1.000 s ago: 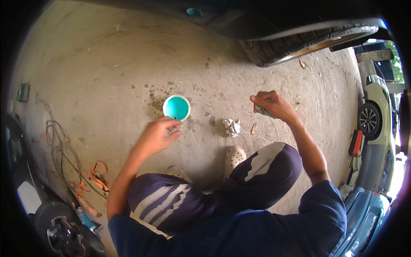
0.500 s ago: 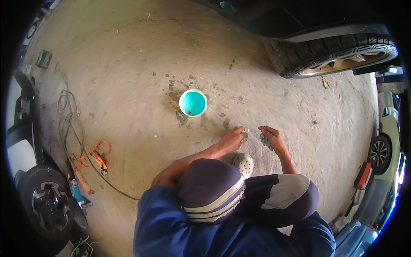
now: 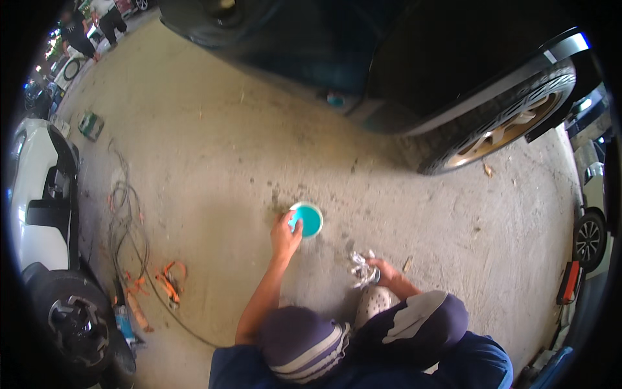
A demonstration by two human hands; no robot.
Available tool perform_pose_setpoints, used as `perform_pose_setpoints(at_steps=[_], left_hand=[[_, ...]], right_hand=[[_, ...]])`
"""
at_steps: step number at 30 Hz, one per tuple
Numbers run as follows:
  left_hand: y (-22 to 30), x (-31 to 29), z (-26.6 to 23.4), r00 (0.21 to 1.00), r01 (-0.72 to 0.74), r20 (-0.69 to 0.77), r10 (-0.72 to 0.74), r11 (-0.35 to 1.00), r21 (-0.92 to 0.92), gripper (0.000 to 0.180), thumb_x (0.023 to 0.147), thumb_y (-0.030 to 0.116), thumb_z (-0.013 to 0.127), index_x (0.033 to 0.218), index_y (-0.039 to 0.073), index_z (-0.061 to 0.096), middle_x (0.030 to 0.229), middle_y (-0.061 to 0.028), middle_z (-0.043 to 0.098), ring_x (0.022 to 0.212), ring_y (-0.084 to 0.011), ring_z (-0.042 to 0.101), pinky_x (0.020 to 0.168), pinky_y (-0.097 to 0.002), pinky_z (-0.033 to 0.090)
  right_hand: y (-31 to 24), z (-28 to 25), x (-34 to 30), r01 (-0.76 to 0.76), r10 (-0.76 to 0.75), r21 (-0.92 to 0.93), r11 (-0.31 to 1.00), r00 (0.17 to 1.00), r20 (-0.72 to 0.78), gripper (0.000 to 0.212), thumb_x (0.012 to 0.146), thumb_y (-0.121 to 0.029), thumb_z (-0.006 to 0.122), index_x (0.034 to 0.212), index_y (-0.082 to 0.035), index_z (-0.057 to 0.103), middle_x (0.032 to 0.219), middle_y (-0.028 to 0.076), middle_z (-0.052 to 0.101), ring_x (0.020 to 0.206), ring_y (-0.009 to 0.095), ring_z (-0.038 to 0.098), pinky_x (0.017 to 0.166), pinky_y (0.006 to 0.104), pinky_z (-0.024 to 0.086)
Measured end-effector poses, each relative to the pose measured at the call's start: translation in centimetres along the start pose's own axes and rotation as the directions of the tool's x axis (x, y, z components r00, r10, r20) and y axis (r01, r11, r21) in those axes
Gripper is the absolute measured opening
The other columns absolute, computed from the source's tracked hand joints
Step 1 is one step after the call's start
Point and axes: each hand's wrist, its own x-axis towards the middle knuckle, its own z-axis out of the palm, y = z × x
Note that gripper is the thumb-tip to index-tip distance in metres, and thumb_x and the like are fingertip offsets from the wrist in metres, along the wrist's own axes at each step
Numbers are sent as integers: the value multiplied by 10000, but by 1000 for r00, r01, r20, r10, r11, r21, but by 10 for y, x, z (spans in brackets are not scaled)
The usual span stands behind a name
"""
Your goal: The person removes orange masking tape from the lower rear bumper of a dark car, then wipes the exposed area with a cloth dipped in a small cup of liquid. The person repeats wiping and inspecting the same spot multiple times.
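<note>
A round white tub (image 3: 321,220) of turquoise liquid stands on the concrete floor ahead of me. My left hand (image 3: 284,238) is closed on its left rim, with the thumb reaching over the edge. To the right and nearer me, my right hand (image 3: 387,273) grips a crumpled whitish-grey wad (image 3: 361,266); whether it is cloth or plastic I cannot make out. Something dark and small shows within that grip, partly covered by the fingers. One light clog (image 3: 374,305) with holes shows between my knees.
A dark car (image 3: 311,58) with a bronze-rimmed wheel (image 3: 502,133) stands ahead and right. At left are a white car (image 3: 48,175), a loose cable (image 3: 123,220), orange straps (image 3: 170,282) and a blue power tool (image 3: 124,324). A green box (image 3: 91,125) lies farther off. People stand at far left.
My left hand has gone left and forward to the tub's rim. The right hand has shifted left and nearer me, its wad now spread wider. The view has tilted up, showing more of the car.
</note>
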Motion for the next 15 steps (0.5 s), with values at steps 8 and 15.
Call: perform_pose_setpoints(at_steps=[8,15], left_hand=[[-63,24,21,975,-177,-77,208,937,301,391,847,61,725,1232,-6,707,1097,-235,689,982,-415,686,863,-475,565],[-73,21,18,991,-110,-68,120,985,130,359,810,44,744,1166,-1,743,979,-237,707,867,-403,699,790,-482,563]], right_hand=[[2,-9,6,-51,-36,223,973,929,370,623,925,-227,638,1510,-111,457,1563,294,471,1044,291,727,883,553,616],[11,-29,5,68,-70,-43,997,996,-49,480,885,-142,642,1341,4,607,1203,198,719,1083,316,713,900,531,606]])
